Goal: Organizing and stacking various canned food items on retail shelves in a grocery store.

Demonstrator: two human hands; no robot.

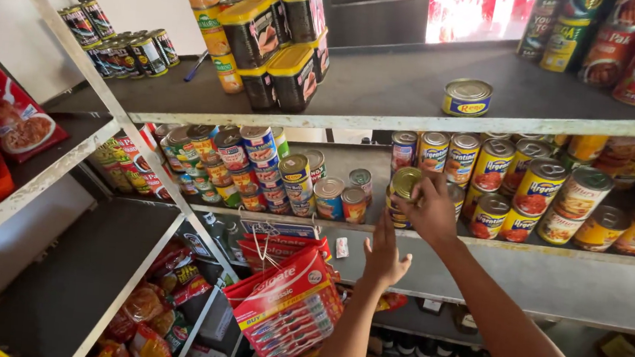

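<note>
Head view shows the right hand grasping a gold-lidded can at the front of the middle shelf, beside red-and-yellow cans; the left hand is open, fingers spread, just below the shelf edge, holding nothing

right hand gripping gold-lidded can at middle shelf edge | left hand hovering open just below | yellow-labelled cans sitting right of the hand | red sachet strips hanging lower left
</note>
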